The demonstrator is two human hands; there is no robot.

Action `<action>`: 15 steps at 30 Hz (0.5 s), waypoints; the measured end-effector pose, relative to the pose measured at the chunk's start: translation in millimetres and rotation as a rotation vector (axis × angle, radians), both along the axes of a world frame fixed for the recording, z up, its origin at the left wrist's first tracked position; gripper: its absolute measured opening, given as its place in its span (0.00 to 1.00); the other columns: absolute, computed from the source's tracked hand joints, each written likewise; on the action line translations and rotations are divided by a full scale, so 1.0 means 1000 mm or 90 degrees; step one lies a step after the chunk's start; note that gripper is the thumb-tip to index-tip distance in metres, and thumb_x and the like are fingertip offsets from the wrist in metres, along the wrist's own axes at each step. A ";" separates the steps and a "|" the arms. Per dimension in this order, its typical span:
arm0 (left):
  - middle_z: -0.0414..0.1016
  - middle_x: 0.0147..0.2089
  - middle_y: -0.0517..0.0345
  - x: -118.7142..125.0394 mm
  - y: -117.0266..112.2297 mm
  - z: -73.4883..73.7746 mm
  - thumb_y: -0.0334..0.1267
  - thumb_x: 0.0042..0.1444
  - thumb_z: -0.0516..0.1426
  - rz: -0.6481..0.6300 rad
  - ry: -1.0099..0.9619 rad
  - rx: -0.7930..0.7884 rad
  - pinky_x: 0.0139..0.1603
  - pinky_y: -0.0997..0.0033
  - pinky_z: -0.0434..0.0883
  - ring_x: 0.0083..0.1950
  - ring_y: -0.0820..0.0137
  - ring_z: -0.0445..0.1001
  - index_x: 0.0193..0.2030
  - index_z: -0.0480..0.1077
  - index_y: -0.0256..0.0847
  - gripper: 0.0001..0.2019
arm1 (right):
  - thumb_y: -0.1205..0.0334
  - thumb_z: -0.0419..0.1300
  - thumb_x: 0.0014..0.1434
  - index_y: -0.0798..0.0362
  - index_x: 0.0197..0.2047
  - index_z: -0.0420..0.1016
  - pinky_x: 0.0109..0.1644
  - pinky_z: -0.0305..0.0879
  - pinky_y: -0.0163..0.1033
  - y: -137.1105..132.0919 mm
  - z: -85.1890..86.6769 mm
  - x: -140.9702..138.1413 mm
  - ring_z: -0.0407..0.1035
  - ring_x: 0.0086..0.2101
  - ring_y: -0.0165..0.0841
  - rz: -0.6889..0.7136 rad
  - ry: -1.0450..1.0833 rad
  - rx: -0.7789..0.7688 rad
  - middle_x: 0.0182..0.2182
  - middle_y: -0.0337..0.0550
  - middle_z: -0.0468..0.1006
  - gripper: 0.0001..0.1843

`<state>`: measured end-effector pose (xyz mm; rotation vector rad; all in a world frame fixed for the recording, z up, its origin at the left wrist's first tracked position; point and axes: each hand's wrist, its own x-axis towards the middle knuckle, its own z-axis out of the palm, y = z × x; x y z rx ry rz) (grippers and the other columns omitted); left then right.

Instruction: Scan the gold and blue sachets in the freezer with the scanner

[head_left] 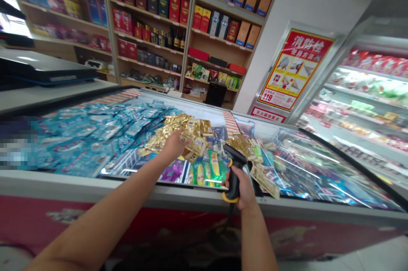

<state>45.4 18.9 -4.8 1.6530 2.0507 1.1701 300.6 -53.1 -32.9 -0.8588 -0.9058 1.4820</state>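
My left hand [174,145] reaches over the glass lid of a chest freezer [197,196] and rests on a heap of gold sachets [191,133], its fingers curled round one or more of them. My right hand [242,186] grips a black handheld barcode scanner [234,168] with a yellow base, its head pointing toward the gold sachets. More gold sachets [264,177] lie just right of the scanner. A broad spread of blue sachets [95,135] covers the lid to the left.
Green and yellow ice-cream packs [207,171] show through the glass under my hands. Shelves of boxed goods and bottles [165,16] line the back wall. A red fire-hydrant poster [295,69] hangs on a white cabinet. An open refrigerated display [366,101] stands to the right.
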 end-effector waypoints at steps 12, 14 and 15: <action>0.62 0.62 0.41 0.024 -0.015 -0.041 0.32 0.52 0.62 -0.159 -0.622 0.002 0.42 0.72 0.74 0.39 0.70 0.78 0.67 0.49 0.41 0.38 | 0.52 0.64 0.47 0.55 0.31 0.69 0.21 0.69 0.38 -0.001 0.004 -0.002 0.62 0.13 0.27 0.123 -0.077 -0.002 0.18 0.34 0.71 0.16; 0.56 0.66 0.41 0.024 -0.014 -0.041 0.32 0.53 0.61 -0.175 -0.619 0.005 0.43 0.74 0.73 0.40 0.71 0.78 0.67 0.48 0.42 0.38 | 0.52 0.65 0.46 0.56 0.29 0.69 0.21 0.69 0.37 0.000 0.005 -0.003 0.61 0.13 0.26 0.116 -0.085 -0.009 0.16 0.34 0.70 0.15; 0.53 0.67 0.40 0.024 -0.014 -0.041 0.32 0.53 0.60 -0.180 -0.619 0.005 0.43 0.74 0.73 0.41 0.71 0.78 0.67 0.47 0.43 0.38 | 0.52 0.64 0.46 0.56 0.27 0.69 0.21 0.68 0.37 0.000 0.006 -0.003 0.61 0.13 0.26 0.110 -0.088 -0.013 0.16 0.34 0.70 0.16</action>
